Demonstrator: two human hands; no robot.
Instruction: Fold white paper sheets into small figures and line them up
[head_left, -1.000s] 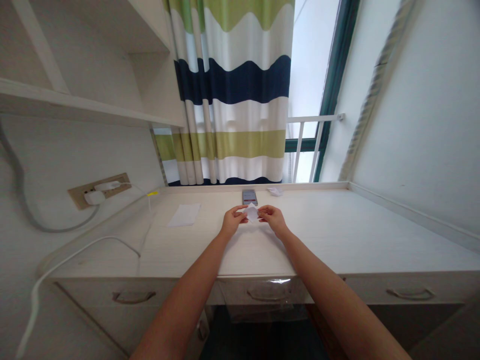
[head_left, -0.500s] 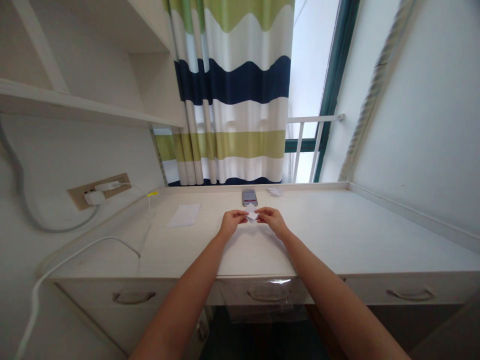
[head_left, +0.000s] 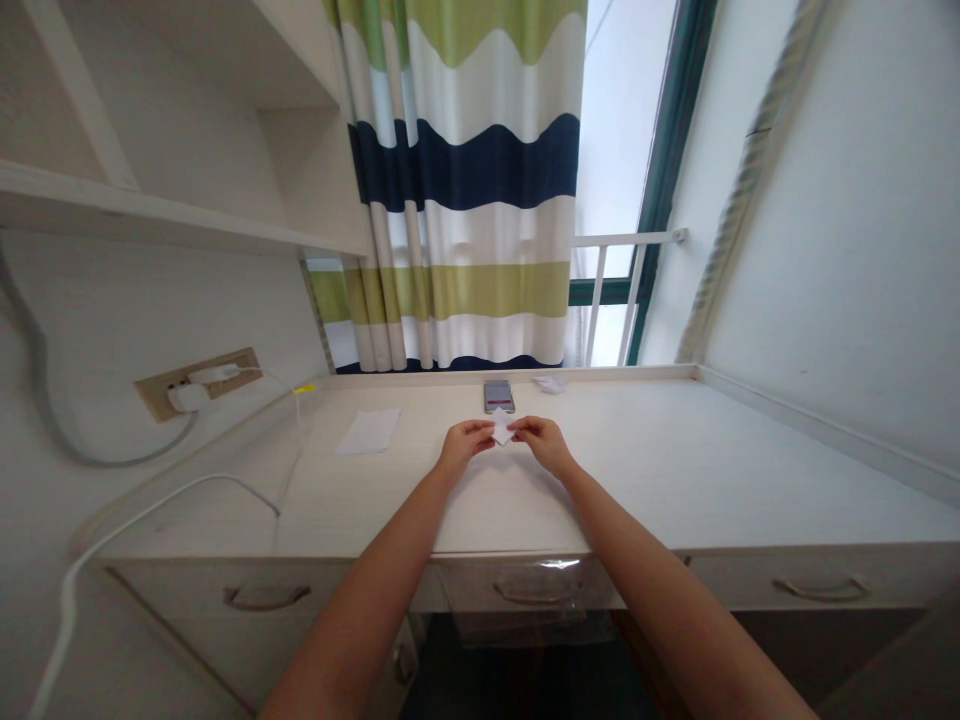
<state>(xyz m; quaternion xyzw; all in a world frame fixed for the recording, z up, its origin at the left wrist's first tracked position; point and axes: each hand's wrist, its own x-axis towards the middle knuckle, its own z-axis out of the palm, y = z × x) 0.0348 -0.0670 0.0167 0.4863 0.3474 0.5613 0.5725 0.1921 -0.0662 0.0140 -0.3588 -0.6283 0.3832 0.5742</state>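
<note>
A small folded piece of white paper (head_left: 502, 427), roughly diamond-shaped, is held up between my two hands above the desk. My left hand (head_left: 463, 442) pinches its left corner between thumb and fingers. On the opposite side, my right hand (head_left: 544, 442) grips the right corner in the same way. Just beyond the paper lies a phone (head_left: 498, 395) with its screen lit. The paper's fold lines are too small to make out.
Flat white sheets (head_left: 369, 431) lie to the left on the desk (head_left: 712, 460). A crumpled white scrap (head_left: 551, 384) sits at the back. A white cable (head_left: 172, 492) crosses the left side, near a wall socket (head_left: 161, 385). Clear plastic (head_left: 525, 605) hangs over the middle drawer.
The folded paper has turned from showing a raised flap to a flatter diamond facing me. Both hands stay on its corners in nearly the same place.
</note>
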